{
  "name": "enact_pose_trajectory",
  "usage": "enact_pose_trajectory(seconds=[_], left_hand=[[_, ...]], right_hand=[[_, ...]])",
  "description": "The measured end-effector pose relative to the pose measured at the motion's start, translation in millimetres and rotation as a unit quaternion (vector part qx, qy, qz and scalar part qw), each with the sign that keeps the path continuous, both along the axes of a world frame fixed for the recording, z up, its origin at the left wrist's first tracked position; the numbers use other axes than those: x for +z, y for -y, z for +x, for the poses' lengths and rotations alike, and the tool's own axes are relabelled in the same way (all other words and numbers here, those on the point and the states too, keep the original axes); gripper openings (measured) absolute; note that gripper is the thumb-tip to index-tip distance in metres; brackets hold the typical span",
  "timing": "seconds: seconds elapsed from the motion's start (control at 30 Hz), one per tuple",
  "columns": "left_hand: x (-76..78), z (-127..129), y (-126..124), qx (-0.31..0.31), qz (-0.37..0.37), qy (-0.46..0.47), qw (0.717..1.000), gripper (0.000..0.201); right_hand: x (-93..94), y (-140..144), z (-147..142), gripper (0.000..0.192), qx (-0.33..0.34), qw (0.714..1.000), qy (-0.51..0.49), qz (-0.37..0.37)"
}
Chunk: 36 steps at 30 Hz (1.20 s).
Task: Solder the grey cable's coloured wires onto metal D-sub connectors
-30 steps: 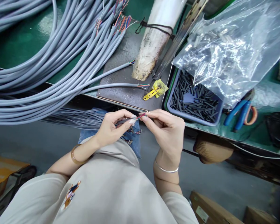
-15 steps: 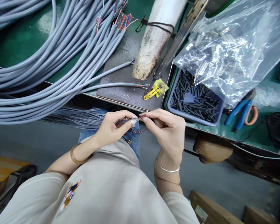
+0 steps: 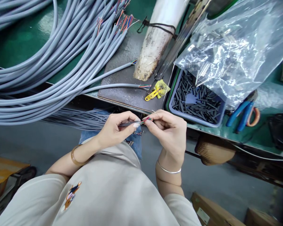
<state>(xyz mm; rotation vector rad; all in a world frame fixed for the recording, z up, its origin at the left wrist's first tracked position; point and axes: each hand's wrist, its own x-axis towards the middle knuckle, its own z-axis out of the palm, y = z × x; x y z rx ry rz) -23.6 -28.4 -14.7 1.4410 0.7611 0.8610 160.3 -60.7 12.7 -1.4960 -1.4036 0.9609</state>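
Presently the left hand (image 3: 115, 128) pinches the grey cable (image 3: 126, 124) near its stripped end, steadying it, while the right hand (image 3: 168, 130) closes fingertips on the coloured wires (image 3: 146, 120) between both hands. Beyond the right hand, a tray (image 3: 220, 117) sits on the bench (image 3: 269, 97).

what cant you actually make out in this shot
- Head view: the cable end between the left hand and right hand; their fingers cover how its coloured wires are gripped.
- Head view: contents of the plastic bag, blurred by glare and wrinkles.
- Head view: part of the blue tray, hidden under that bag.
- Head view: the grey cable bundle, cut off by the left edge.
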Motion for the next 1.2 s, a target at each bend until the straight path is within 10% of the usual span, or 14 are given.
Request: enact_pose_trajectory(seconds=[0.43,1.2], left_hand=[[-0.9,9,1,0.075,-0.141,0.072,0.985,0.028],[15.8,22,-4,0.111,-0.16,0.112,0.974,0.021]], right_hand=[[-3.9,0,-10,0.011,-0.027,0.999,-0.028,-0.017],[-19.7,1,-24,0.028,-0.065,0.983,-0.17,-0.028]])
